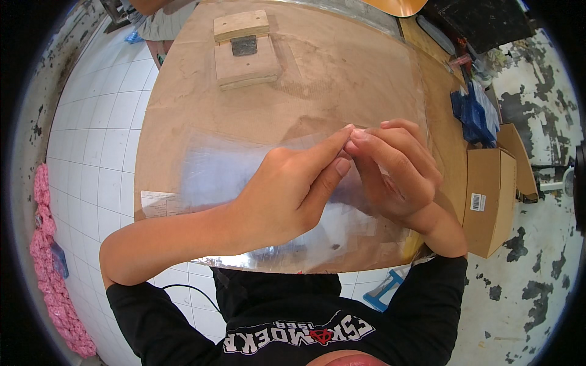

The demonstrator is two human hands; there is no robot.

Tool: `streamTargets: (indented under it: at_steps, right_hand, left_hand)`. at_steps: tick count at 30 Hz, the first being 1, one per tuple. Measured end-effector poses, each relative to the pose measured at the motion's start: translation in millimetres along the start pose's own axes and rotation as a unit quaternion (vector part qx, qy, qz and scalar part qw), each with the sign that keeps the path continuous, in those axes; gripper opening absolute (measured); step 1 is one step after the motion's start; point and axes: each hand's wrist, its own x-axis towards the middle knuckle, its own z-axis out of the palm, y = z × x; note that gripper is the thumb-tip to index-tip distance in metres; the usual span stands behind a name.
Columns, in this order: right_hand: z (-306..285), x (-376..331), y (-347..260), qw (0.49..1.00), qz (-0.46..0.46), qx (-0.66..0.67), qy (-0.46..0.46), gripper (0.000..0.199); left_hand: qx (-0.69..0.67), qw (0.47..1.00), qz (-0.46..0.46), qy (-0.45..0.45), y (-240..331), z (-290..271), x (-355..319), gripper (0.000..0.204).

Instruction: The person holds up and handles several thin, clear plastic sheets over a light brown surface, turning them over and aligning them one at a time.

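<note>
Flat, clear, bluish plastic sheets (pixel 210 168): lying on the brown-paper-covered table (pixel 162 125), below both hands. Left bare hand (pixel 290 183): index finger and thumb extended toward the right. Right bare hand (pixel 403 174): fingers bent, tips meeting the left's; cannot tell whether either clamps anything. Pale, stepped wooden block with dark grey centre piece (pixel 238 70): toward the table's far side. Brown cardboard box (pixel 485 216): right of table.

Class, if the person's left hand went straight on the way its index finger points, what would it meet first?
Most likely the right hand: the left hand points away and rightward, with the right hand's fingertips directly ahead. Whether they already touch is hard to tell.
</note>
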Motion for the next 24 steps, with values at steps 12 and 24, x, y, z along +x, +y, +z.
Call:
streamTargets:
  at_steps: [12,24]
  right_hand:
    - [1.8,2.0,-0.7,1.000,-0.003,0.008,0.008,0.028]
    - [-2.4,3.8,1.4,0.999,-0.016,0.027,-0.014,0.028]
  left_hand:
    - [0.009,1.000,-0.008,-0.006,1.3,-0.6,-0.7,0.033]
    - [0.015,0.999,-0.039,-0.034,6.0,-2.6,0.0,0.033]
